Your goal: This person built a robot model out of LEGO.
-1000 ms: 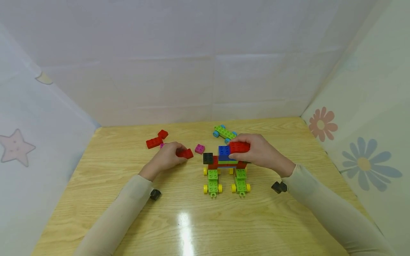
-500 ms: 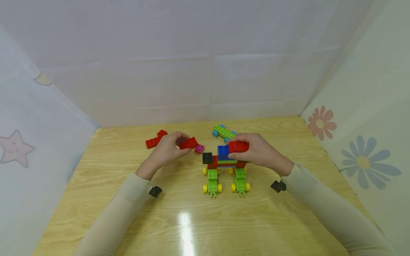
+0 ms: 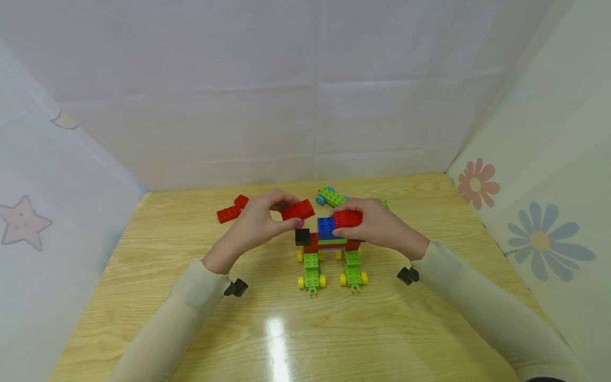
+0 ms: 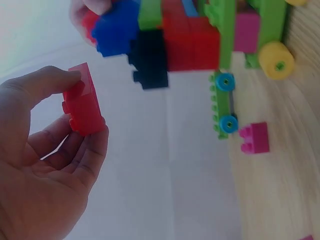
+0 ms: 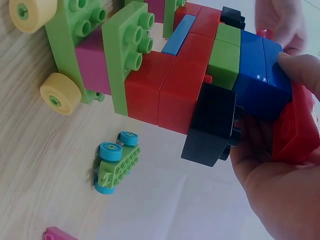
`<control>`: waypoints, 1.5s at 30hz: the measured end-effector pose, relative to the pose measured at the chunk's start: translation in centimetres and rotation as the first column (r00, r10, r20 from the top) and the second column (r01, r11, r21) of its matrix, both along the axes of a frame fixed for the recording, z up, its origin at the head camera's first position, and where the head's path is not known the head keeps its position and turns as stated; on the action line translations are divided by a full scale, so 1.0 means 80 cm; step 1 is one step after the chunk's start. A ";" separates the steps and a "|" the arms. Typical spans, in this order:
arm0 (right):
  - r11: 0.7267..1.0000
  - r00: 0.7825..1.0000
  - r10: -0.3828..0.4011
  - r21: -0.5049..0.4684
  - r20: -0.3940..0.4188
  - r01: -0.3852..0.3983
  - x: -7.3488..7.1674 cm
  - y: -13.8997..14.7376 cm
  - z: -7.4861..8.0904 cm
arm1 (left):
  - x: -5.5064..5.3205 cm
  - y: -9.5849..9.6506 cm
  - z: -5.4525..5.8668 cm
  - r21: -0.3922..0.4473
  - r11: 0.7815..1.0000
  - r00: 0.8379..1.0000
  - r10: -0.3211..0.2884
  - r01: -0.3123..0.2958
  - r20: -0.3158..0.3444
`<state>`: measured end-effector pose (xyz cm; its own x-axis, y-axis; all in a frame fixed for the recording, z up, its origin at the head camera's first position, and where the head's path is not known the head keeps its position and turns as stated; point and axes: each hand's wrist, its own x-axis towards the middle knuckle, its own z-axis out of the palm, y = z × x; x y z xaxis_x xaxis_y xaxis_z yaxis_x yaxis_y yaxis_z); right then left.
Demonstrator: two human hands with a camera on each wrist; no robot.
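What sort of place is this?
Probably a children's play corner, or a booth decorated like one: a pink star and a blue flower decorate the pale side walls, and there's a wheeled toy-brick build at the wood-grain table.

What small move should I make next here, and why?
Probably bring the red brick over the blue brick and lower it on. Your left hand pinches that red brick in the air, the blue brick shows bare studs, and your right hand grips the other red brick, possibly steadying the build.
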<state>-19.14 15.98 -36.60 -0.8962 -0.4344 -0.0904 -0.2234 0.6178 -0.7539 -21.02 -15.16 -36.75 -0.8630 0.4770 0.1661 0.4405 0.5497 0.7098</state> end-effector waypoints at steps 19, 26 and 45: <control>0.997 0.995 0.071 -0.031 -0.063 -0.073 -0.009 -0.030 -0.003 | 0.019 0.011 0.026 -0.068 0.991 0.989 -0.122 0.117 -0.082; 0.996 0.994 0.076 -0.031 -0.072 -0.078 -0.008 -0.035 -0.004 | 0.020 0.011 0.026 -0.097 0.988 0.990 -0.124 0.117 -0.063; 0.990 0.991 0.079 -0.110 -0.105 -0.090 -0.003 -0.042 0.001 | 0.023 0.014 0.034 -0.170 0.977 0.988 -0.142 0.130 -0.056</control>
